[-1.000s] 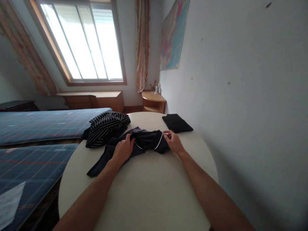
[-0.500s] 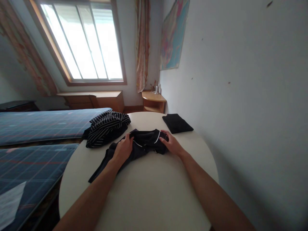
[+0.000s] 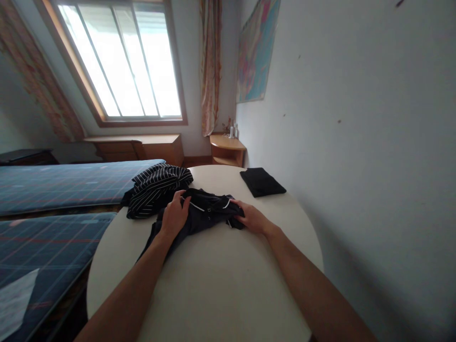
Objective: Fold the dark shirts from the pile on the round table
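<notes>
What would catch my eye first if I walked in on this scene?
Probably the bright window at the upper left, glaring white against the dim room. Next, the left hand and right hand, both gripping a dark garment with white trim on the round pale table. Behind it, a bundle of black-and-white striped cloth sits to the left, and a flat black cloth to the right.

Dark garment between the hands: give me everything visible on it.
The dark garment is black to navy, apparently soft, thin cloth, with narrow white trim in two short stretches. It is bunched and creased, lying across the far half of the round pale table. The left hand pinches its left part, the right hand its right end. One length runs toward the near left, partly hidden by the left forearm. Garment type unclear.
</notes>
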A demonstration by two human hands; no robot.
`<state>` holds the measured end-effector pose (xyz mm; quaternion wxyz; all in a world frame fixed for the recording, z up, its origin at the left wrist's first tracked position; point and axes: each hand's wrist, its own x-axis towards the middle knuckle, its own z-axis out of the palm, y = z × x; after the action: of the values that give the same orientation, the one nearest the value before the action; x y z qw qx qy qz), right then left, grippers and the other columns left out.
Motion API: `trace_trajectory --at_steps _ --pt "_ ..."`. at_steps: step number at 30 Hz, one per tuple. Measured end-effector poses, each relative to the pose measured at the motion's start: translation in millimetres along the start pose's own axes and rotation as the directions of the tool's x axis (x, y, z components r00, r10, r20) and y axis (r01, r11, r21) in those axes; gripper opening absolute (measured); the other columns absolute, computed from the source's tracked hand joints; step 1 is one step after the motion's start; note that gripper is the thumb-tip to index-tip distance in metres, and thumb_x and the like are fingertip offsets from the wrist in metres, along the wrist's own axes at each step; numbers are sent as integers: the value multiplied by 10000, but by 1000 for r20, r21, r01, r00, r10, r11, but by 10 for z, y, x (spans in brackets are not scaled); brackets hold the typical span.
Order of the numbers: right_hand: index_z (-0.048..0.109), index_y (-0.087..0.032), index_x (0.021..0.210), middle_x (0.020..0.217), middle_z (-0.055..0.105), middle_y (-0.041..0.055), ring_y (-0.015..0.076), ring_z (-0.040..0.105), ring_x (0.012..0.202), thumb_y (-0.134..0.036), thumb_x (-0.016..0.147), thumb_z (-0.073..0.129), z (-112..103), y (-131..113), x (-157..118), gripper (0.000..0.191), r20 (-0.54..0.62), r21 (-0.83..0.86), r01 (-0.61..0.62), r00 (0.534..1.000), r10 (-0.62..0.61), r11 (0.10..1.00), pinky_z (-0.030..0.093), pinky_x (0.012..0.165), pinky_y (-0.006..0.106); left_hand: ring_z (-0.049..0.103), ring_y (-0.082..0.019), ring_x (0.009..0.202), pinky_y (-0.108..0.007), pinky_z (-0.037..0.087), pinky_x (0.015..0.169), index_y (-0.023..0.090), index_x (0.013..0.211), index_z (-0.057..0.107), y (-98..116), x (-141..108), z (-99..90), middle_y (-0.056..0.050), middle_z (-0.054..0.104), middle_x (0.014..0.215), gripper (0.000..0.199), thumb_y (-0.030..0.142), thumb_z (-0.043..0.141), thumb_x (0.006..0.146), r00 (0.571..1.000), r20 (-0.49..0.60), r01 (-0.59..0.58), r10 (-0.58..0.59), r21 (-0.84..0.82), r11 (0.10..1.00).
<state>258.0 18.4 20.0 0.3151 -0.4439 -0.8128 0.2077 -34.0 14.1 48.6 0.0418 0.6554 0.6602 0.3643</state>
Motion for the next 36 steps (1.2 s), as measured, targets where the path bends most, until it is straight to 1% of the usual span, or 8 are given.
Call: trace_trajectory --at_steps 8,13,16,19,24,30,33,36 --pt "676 -217 1178 1126 729 65 214 664 1028 -183 863 539 -71 38 14 345 -49 -22 -109 993 108 994 472 935 323 707 -346 958 -385 502 800 178 1190 585 -69 -54 100 -140 738 1026 337 396 536 937 960 248 -157 129 93 983" --pt "680 -214 1011 855 700 2 178 622 796 -161 811 424 -239 5 -8 329 -239 123 -147 955 173 981 468 782 288 708 -280 828 -338 511 717 182 983 624 -9 -44 93 -88 732 876 277 434 546 896 916 313 -150 250 -312 938" --pt "644 -209 1034 814 659 -6 176 584 725 -197 786 458 -327 2 -19 310 -464 189 -68 873 150 980 460 710 286 701 -248 798 -301 512 658 173 1012 612 32 -5 43 -68 729 865 400 542 588 861 944 254 -26 211 -581 814" --pt "584 -199 1168 875 665 18 184 589 728 -280 812 549 -323 66 -6 367 -572 202 -48 805 158 978 477 692 300 682 -219 742 -276 496 615 157 1083 599 5 53 1 -54 724 824 545 624 632 806 994 106 58 11 -624 779" --pt "503 -193 1338 1090 677 86 222 645 979 -328 837 623 -185 206 7 532 -424 68 -170 887 183 983 499 908 380 705 -230 779 -325 540 706 117 1333 482 -81 43 48 -82 745 891 704 604 601 840 969 237 183 -67 -511 840" --pt "472 -190 1420 1226 671 134 249 650 1101 -388 835 686 -161 193 -48 654 -215 -5 -242 948 235 970 474 995 413 485 -303 1360 -421 359 1143 193 1539 323 66 -195 50 -155 482 1498 932 539 730 775 856 445 -151 263 -272 950" --pt "525 -187 1383 1252 668 134 260 640 1133 -337 783 736 -175 189 -45 653 -142 -54 -181 975 172 982 462 1009 408 545 -309 1297 -410 424 1086 234 1510 406 153 -259 35 -112 557 1438 836 424 745 770 792 492 -300 362 -203 932" --pt "638 -201 1247 1226 693 108 264 641 1134 -268 763 742 -186 203 -26 500 -87 -145 -136 988 124 980 456 1009 389 643 -275 1155 -364 486 1001 275 1413 542 195 -257 36 -61 674 1279 581 312 643 842 789 456 -367 412 -188 911"
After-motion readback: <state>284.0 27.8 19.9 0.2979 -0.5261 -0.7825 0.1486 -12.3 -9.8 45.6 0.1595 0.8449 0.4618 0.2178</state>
